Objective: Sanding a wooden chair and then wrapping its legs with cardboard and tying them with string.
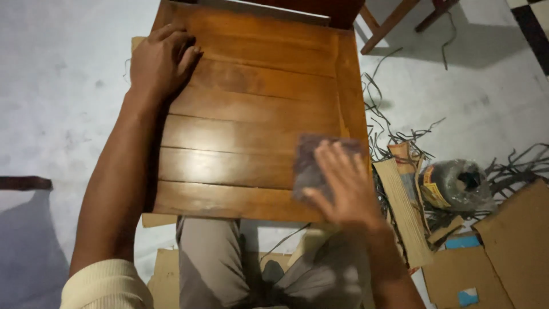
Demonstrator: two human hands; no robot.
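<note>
At frame centre lies a glossy brown slatted wooden panel (251, 120). The left hand (162, 60), open, presses flat on its upper left corner. The right hand (343, 183), fingers spread, pins a dark grey sandpaper sheet (309, 166) near the lower right edge; uneven pressure could likely scratch the finish.

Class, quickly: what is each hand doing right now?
Left hand: open, flat on the wooden panel, holding nothing.
Right hand: open, pressing a sheet of sandpaper onto the panel.

left hand (162, 61) on panel (251, 109) far-left | right hand (343, 183) on sandpaper (309, 163) near-right
</note>
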